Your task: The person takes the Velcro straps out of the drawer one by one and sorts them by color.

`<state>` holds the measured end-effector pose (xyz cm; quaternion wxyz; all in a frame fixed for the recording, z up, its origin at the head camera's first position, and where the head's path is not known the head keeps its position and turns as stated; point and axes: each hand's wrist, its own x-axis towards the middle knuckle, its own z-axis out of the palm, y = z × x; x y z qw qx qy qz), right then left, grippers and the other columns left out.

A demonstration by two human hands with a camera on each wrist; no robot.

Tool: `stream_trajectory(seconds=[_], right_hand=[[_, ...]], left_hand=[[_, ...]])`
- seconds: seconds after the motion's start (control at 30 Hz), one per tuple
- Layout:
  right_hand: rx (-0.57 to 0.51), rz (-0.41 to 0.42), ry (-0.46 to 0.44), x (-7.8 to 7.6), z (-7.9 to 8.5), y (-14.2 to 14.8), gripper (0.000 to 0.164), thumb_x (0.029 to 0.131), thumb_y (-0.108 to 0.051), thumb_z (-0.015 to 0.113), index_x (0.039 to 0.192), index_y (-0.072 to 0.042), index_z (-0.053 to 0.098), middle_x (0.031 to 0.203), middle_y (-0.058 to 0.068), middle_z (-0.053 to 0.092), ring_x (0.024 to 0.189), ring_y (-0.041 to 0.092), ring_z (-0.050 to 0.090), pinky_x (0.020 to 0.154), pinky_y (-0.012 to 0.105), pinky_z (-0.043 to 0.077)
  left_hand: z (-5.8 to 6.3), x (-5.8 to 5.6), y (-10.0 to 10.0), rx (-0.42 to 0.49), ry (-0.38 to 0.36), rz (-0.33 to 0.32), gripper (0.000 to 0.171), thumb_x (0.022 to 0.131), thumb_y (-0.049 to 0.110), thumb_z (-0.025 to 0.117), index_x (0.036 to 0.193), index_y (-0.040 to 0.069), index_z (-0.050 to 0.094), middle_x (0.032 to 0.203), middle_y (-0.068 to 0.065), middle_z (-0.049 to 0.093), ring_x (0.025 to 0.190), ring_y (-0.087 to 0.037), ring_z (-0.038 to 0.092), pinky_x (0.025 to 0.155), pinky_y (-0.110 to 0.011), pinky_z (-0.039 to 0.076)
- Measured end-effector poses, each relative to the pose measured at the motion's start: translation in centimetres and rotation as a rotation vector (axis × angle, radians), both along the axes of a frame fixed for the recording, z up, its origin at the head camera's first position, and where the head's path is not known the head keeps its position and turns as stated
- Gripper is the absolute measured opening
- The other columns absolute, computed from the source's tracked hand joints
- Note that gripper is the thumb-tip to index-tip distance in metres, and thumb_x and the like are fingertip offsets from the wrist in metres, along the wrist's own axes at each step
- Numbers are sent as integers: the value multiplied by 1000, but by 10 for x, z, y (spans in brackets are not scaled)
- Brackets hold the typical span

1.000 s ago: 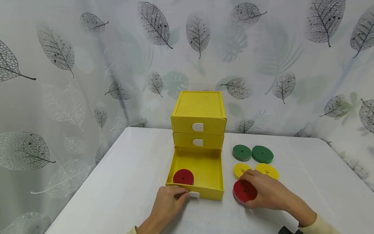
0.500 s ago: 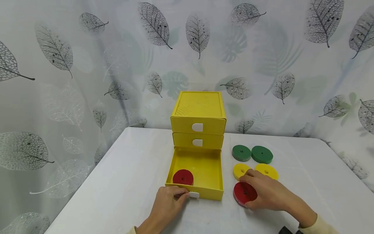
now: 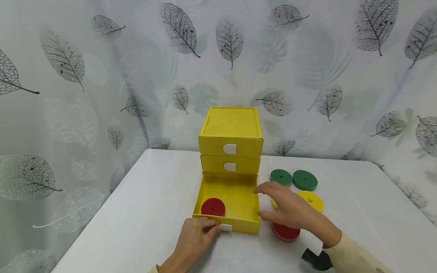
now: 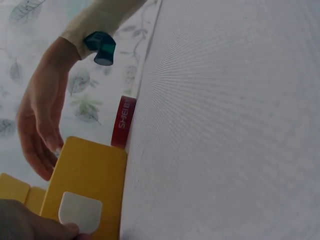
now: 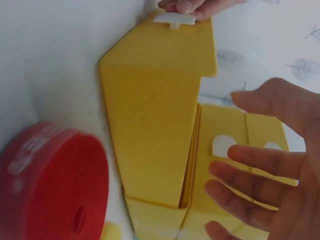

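Note:
In the head view my left hand (image 3: 196,237) pinches the white handle (image 3: 226,227) of the pulled-out bottom drawer (image 3: 242,193) of a small yellow cabinet (image 3: 230,123). A thick red disc (image 3: 213,207) with a small centre hole lies in the drawer's front left corner. My right hand (image 3: 290,206) hovers over the drawer's right edge, fingers spread and holding nothing. Partly hidden beneath it, a second red disc (image 3: 286,233) lies on the table; its side carries white lettering in the left wrist view.
Right of the cabinet lie two green discs (image 3: 281,177) and two yellow discs (image 3: 311,201), one mostly behind my right hand. The two upper drawers (image 3: 230,164) are closed. A leaf-patterned curtain (image 3: 153,76) hangs behind the white table (image 3: 136,212).
My right hand has let go of the red disc on the table and moved up and left to the drawer's edge, fingers spread. The left hand stays at the handle.

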<state>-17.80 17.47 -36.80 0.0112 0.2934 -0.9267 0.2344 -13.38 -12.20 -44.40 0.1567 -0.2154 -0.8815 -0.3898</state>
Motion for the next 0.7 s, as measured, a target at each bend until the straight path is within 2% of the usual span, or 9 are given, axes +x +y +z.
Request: stream_trajectory(seconds=[0.17, 0.43, 0.6, 0.7], right_hand=[[-15, 60, -18, -12, -1, -17, 47, 91, -23, 81, 133, -9, 65, 127, 3, 64, 113, 26, 60, 97, 51, 53], [-41, 170, -48, -28, -7, -42, 45, 93, -16, 77, 134, -4, 64, 130, 10, 66, 117, 30, 61, 101, 50, 51], [-44, 178, -106, -32, -11, -54, 46, 93, -14, 78, 135, -5, 63, 130, 10, 65, 117, 32, 60, 100, 49, 52], [-29, 183, -113, -34, -14, -60, 46, 92, -13, 79, 135, -4, 63, 131, 11, 65, 118, 30, 59, 102, 50, 51]], left_hand=[[1, 0, 0, 9, -9, -9, 6, 86, 8, 87, 91, 11, 84, 82, 4, 76, 76, -5, 66, 75, -30, 60], [1, -1, 0, 9, 5, -10, 7, 85, 7, 87, 89, 11, 84, 82, 7, 76, 76, -3, 65, 72, -28, 59], [0, -1, 0, 10, 12, -7, 7, 85, 7, 87, 90, 11, 84, 82, 9, 75, 75, -1, 64, 71, -27, 59], [0, -1, -1, 12, 21, -12, 6, 85, 7, 87, 89, 11, 84, 82, 8, 75, 75, -2, 64, 70, -26, 58]])
